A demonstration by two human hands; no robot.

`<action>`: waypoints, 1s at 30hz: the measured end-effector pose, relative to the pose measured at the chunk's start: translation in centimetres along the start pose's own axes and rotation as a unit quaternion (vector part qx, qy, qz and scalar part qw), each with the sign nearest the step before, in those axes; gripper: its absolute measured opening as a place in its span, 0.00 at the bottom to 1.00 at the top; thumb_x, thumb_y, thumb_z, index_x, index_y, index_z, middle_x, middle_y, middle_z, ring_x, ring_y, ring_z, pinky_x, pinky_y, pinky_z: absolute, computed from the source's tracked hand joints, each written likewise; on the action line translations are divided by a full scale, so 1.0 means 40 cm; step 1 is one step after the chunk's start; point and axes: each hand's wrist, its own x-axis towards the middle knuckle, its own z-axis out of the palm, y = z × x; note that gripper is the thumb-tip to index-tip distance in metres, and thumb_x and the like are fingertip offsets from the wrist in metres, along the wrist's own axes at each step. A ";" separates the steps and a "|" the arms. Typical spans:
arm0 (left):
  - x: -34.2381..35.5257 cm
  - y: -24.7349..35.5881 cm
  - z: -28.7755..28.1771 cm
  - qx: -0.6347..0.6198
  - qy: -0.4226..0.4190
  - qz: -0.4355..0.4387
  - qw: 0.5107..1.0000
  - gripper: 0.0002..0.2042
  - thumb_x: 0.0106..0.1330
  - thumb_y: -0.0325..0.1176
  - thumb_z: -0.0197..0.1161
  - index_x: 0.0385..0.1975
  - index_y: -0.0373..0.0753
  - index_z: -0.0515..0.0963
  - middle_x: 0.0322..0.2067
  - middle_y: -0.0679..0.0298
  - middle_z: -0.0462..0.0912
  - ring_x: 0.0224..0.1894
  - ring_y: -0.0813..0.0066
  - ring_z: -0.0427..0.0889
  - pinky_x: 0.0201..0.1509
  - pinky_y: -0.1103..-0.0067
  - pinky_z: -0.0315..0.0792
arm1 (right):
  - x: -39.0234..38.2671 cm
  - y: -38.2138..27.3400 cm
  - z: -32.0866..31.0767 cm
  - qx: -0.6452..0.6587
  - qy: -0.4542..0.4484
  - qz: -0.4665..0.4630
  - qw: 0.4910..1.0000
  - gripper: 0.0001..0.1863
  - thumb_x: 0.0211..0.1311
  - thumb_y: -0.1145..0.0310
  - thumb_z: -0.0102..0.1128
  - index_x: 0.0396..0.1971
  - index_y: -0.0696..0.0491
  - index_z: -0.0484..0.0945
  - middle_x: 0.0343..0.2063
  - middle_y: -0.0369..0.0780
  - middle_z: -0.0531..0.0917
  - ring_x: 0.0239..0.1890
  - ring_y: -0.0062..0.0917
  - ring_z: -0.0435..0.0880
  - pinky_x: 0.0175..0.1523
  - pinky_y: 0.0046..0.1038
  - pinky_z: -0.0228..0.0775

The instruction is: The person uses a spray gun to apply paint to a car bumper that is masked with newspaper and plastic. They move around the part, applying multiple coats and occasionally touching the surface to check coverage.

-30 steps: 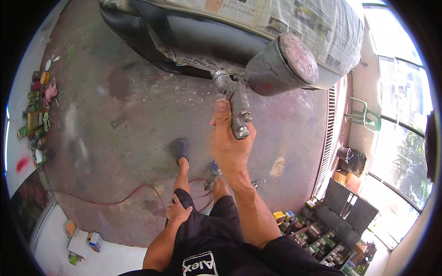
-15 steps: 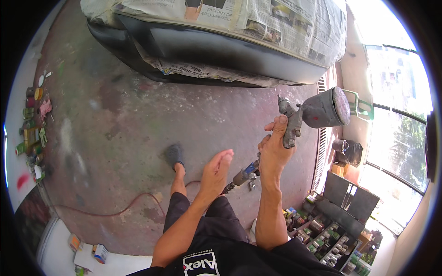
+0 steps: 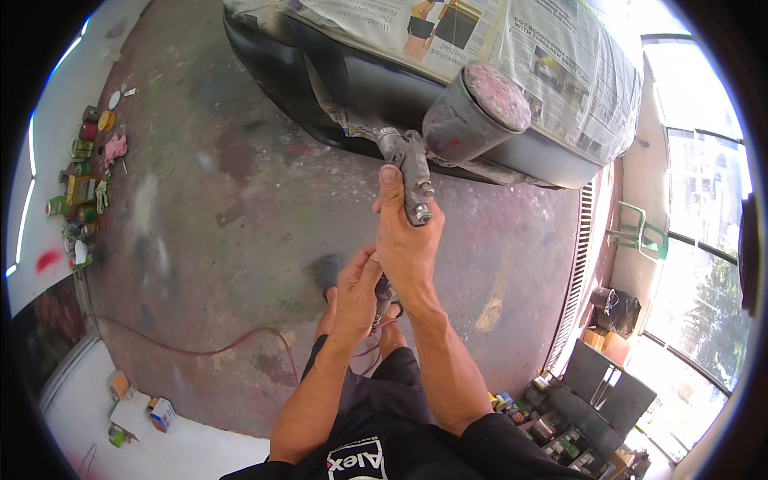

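- Gripping a metal spray gun [image 3: 410, 172] in the right hand [image 3: 410, 244], as seen in the head view; wrapping the fingers around the handle, laying the thumb along the left side of the gun's body.
- Bearing a grey cup [image 3: 460, 124] on the gun's right side, tilted to the right, with a lid [image 3: 498, 96] spattered in pink and red.
- Holding the gun up above the stained floor [image 3: 240, 216], front end toward a curved panel [image 3: 384, 92] shading from black to grey; cannot tell the gap between gun and panel.
- Holding the left hand [image 3: 356, 292] just below and left of the right one, fingers curled, thumb close to the forefinger; cannot tell whether pinching the metal fitting [image 3: 386, 290] beside it or merely near it.
- Facing newspaper [image 3: 552, 60] taped over the surface above the panel.
- Standing near a dark red hose [image 3: 208, 350] curving across the floor.
- Seeing cans [image 3: 81, 192] along the left wall, a green chair [image 3: 642, 234] by the right-hand windows, and an open dark case [image 3: 592, 412] at the lower right.
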 end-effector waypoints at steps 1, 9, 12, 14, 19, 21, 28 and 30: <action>0.002 0.012 -0.002 -0.003 0.009 0.009 1.000 0.15 0.89 0.38 0.58 0.62 0.34 0.80 0.43 0.71 0.88 0.42 0.90 0.83 0.46 0.86 0.76 | 0.001 -0.009 0.008 -0.001 -0.018 0.006 1.000 0.31 0.76 0.39 0.71 0.28 0.55 0.82 0.19 0.29 0.75 0.20 0.11 0.70 0.24 0.23 0.59; -0.006 -0.027 0.087 -0.006 -0.025 0.023 0.999 0.15 0.89 0.39 0.57 0.61 0.34 0.81 0.42 0.73 0.86 0.40 0.91 0.79 0.45 0.86 0.74 | 0.020 -0.045 -0.077 0.005 -0.001 0.040 0.999 0.31 0.76 0.39 0.71 0.27 0.53 0.81 0.19 0.29 0.74 0.18 0.12 0.69 0.22 0.23 0.56; -0.009 -0.087 0.149 0.000 -0.067 -0.008 0.998 0.15 0.90 0.39 0.56 0.59 0.34 0.81 0.41 0.74 0.84 0.40 0.92 0.77 0.44 0.86 0.72 | 0.035 -0.046 -0.182 -0.008 0.036 0.045 0.998 0.27 0.77 0.41 0.70 0.36 0.55 0.82 0.24 0.32 0.76 0.17 0.12 0.69 0.21 0.23 0.57; -0.015 -0.134 0.189 0.008 -0.090 -0.027 0.995 0.15 0.90 0.39 0.55 0.59 0.34 0.82 0.40 0.75 0.83 0.38 0.92 0.75 0.43 0.86 0.71 | 0.041 -0.047 -0.253 -0.029 0.070 0.054 0.996 0.28 0.79 0.42 0.68 0.44 0.56 0.81 0.28 0.34 0.78 0.17 0.13 0.69 0.21 0.24 0.60; -0.026 -0.243 0.278 0.020 -0.168 -0.077 0.982 0.15 0.90 0.40 0.54 0.59 0.36 0.82 0.38 0.76 0.82 0.37 0.91 0.74 0.40 0.86 0.69 | 0.038 -0.073 -0.413 -0.078 0.157 0.070 0.982 0.29 0.80 0.39 0.65 0.43 0.57 0.81 0.29 0.35 0.78 0.18 0.14 0.70 0.22 0.24 0.62; -0.035 -0.256 0.312 0.024 -0.189 -0.118 0.974 0.16 0.90 0.41 0.54 0.59 0.36 0.83 0.38 0.75 0.82 0.38 0.89 0.76 0.42 0.85 0.71 | 0.028 -0.100 -0.450 -0.066 0.188 0.083 0.977 0.29 0.80 0.39 0.65 0.44 0.57 0.81 0.30 0.36 0.79 0.18 0.14 0.70 0.22 0.25 0.62; -0.038 -0.241 0.354 0.021 -0.175 -0.129 0.976 0.14 0.90 0.40 0.53 0.57 0.38 0.83 0.32 0.79 0.78 0.29 0.93 0.70 0.29 0.87 0.64 | 0.036 -0.132 -0.455 -0.062 0.194 0.079 0.976 0.29 0.80 0.40 0.66 0.44 0.57 0.81 0.30 0.36 0.79 0.17 0.14 0.69 0.21 0.23 0.60; -0.031 -0.207 0.332 0.024 -0.166 -0.116 0.979 0.15 0.90 0.40 0.54 0.58 0.37 0.82 0.33 0.79 0.78 0.29 0.93 0.70 0.30 0.87 0.65 | 0.044 -0.134 -0.420 -0.057 0.162 0.078 0.982 0.28 0.80 0.41 0.66 0.44 0.56 0.81 0.29 0.36 0.78 0.17 0.13 0.69 0.21 0.23 0.60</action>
